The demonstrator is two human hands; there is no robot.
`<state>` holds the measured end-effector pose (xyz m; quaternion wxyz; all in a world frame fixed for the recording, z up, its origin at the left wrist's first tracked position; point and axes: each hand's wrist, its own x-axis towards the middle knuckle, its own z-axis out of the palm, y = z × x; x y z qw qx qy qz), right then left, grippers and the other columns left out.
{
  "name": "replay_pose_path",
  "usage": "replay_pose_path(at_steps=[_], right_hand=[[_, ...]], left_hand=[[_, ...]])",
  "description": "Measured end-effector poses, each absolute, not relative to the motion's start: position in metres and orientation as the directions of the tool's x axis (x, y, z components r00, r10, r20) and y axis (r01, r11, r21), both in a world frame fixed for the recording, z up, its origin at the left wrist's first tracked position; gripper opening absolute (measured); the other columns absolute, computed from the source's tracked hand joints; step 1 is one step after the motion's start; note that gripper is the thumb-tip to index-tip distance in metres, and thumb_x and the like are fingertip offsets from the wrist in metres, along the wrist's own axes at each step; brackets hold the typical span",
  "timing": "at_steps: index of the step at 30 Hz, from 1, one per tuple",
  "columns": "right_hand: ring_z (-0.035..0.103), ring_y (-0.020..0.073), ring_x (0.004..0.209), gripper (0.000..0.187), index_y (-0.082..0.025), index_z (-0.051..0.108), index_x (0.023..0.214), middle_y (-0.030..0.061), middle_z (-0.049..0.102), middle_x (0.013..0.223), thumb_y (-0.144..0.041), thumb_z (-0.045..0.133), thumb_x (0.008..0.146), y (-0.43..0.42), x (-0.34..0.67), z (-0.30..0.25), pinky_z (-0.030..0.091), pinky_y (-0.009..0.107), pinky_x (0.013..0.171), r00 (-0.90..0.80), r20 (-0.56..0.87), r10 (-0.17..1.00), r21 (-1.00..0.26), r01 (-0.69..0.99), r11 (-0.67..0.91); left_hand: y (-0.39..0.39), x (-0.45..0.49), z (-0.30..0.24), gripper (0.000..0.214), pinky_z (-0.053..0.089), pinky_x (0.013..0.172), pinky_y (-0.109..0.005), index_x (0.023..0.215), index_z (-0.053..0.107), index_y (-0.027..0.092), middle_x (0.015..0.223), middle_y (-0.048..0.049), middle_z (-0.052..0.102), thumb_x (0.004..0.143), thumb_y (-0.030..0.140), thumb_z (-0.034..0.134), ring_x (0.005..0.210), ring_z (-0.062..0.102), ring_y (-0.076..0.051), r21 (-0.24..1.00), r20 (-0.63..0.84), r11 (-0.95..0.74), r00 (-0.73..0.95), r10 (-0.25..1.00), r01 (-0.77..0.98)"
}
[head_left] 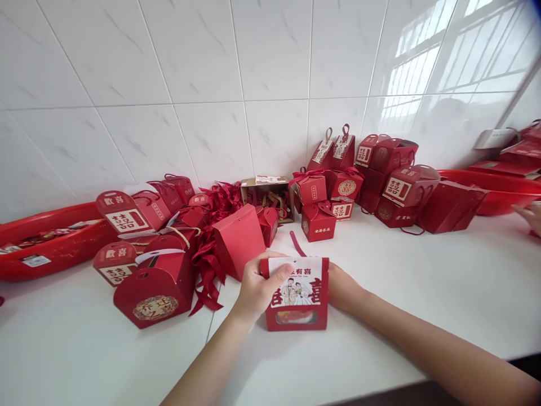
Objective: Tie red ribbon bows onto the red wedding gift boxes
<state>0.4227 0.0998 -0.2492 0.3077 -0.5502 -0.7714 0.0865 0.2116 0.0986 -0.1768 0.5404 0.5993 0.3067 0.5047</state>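
A small red gift box (298, 296) with a white printed panel and a clear window stands on the white counter (422, 293) right in front of me. My left hand (258, 286) grips its left side, thumb laid across the top front. My right hand (342, 286) is behind the box's right side, its fingers mostly hidden. A red ribbon strip (297, 243) sticks up from behind the box.
Many red gift boxes and ribbons are piled along the tiled wall, left (156, 282) and right (397, 186). An open cardboard box (266, 194) sits at the back. Red basins stand at far left (51, 242) and far right (499, 192). Another person's hand (530, 217) shows at the right edge.
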Motion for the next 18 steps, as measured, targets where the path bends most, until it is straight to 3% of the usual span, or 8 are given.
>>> replay_pose_path(at_steps=[4,7,9,13,18], right_hand=[[0.046,0.0279,0.132,0.043,-0.031,0.051,0.136,0.0049,0.047,0.145,-0.033,0.046,0.094,0.003,0.476,-0.261,0.044,0.051,0.106,-0.209,0.309,0.928,-0.301,0.904,0.304],[0.050,0.0314,0.127,0.056,-0.036,0.044,0.141,0.0028,0.047,0.143,-0.035,0.057,0.087,-0.054,0.503,-0.272,0.054,0.049,0.096,-0.245,0.377,0.893,-0.146,0.936,0.319],[0.057,0.0322,0.119,0.059,-0.037,0.048,0.138,0.0028,0.053,0.138,-0.037,0.065,0.081,-0.078,0.512,-0.278,0.060,0.043,0.087,-0.309,0.456,0.835,-0.055,0.926,0.372],[0.066,0.0266,0.107,0.042,-0.032,0.064,0.124,0.0029,0.066,0.123,-0.033,0.066,0.082,-0.094,0.516,-0.280,0.059,0.031,0.085,-0.369,0.622,0.690,0.052,0.899,0.434],[0.068,0.0228,0.104,0.026,-0.025,0.073,0.107,0.0034,0.073,0.108,-0.022,0.054,0.089,-0.095,0.521,-0.281,0.053,0.029,0.094,-0.417,0.685,0.598,0.073,0.855,0.513]], left_hand=[[0.099,0.212,-0.176,0.023,0.051,0.061,-0.024,0.079,0.068,0.016,0.071,-0.0012,0.065,0.072,0.036,0.077,0.066,0.061,-0.014,0.954,0.287,-0.238,0.323,0.902,-0.184],[0.100,0.212,-0.177,0.023,0.051,0.060,-0.024,0.079,0.067,0.016,0.070,-0.0004,0.065,0.072,0.037,0.077,0.065,0.061,-0.014,0.958,0.272,-0.220,0.342,0.899,-0.183],[0.100,0.211,-0.177,0.024,0.051,0.060,-0.024,0.080,0.066,0.016,0.068,0.0000,0.065,0.073,0.037,0.076,0.064,0.061,-0.014,0.960,0.260,-0.203,0.347,0.901,-0.194],[0.100,0.211,-0.178,0.025,0.052,0.061,-0.026,0.083,0.066,0.016,0.071,-0.0010,0.067,0.073,0.037,0.076,0.067,0.063,-0.016,0.960,0.251,-0.183,0.366,0.896,-0.211],[0.099,0.210,-0.178,0.026,0.053,0.062,-0.026,0.082,0.066,0.016,0.070,-0.0002,0.066,0.073,0.038,0.076,0.067,0.062,-0.015,0.962,0.245,-0.179,0.364,0.899,-0.207]])
